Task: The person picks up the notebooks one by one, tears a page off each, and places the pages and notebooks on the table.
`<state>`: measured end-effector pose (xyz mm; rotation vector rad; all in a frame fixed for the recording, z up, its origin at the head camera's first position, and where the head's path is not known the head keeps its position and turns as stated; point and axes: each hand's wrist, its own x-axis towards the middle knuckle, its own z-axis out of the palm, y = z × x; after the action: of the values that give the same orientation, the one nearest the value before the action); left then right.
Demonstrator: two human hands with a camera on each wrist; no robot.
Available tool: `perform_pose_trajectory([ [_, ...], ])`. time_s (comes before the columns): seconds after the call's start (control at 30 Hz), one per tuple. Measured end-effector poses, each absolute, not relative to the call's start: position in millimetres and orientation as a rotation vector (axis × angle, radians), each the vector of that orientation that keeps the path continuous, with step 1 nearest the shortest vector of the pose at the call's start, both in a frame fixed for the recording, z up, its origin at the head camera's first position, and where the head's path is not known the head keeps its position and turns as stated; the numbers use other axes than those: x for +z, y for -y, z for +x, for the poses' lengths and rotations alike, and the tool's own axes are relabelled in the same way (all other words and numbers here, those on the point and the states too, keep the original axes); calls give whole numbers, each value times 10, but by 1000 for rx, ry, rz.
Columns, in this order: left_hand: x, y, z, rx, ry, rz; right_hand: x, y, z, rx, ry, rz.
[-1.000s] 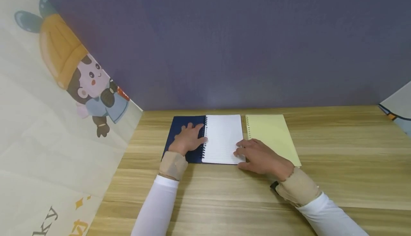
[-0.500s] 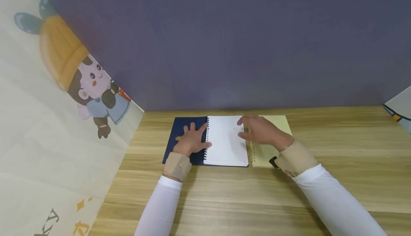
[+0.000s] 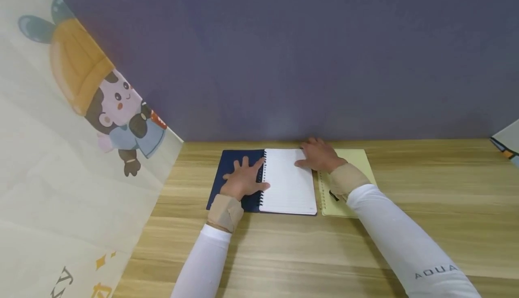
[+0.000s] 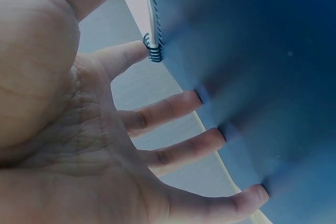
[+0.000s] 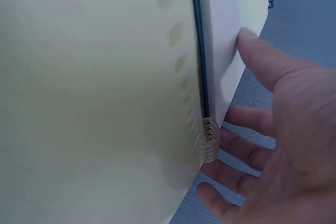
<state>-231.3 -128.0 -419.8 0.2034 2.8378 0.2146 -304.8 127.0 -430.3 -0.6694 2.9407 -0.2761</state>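
a: what is seen along the edges, from the left?

b: a cream cartoon-printed panel [image 3: 61, 154] is set against the left edge of the light wooden table [image 3: 425, 208]. the open spiral-bound notebook with a dark blue cover [image 3: 233, 163] is laid near the far edge, close to the purple wall [image 3: 284, 55]. the left hand [image 3: 243, 178] is spread flat on the blue cover, fingers straight, nothing clasped. the white lined page [image 3: 289, 185] is touched at its far right corner by the right hand [image 3: 320, 154]; whether the paper is pinched cannot be told. a pale yellow punched sheet [image 3: 357, 163] is laid just beside the notebook.

a: and the room to move?

b: bare wood is left in front and to the right.

a: what is hidden?

b: the yellow sheet is partly covered by the right forearm, and the right fingertips are poorly made out.
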Motion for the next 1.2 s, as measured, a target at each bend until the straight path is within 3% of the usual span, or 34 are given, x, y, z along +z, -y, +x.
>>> perform_pose_trajectory([
  [0.53, -4195, 1303, -2288, 217, -2829, 212, -4270, -1200, -2915, -309, -3032, -623],
  [0.9, -4194, 1323, -2281, 190, -2832, 224, -4145, -1188, -2687, -1048, -2741, -450],
  [1.2, -4218, 1356, -2333, 128, -2884, 195, -4260, -1204, -2477, -1066, -2573, -327],
])
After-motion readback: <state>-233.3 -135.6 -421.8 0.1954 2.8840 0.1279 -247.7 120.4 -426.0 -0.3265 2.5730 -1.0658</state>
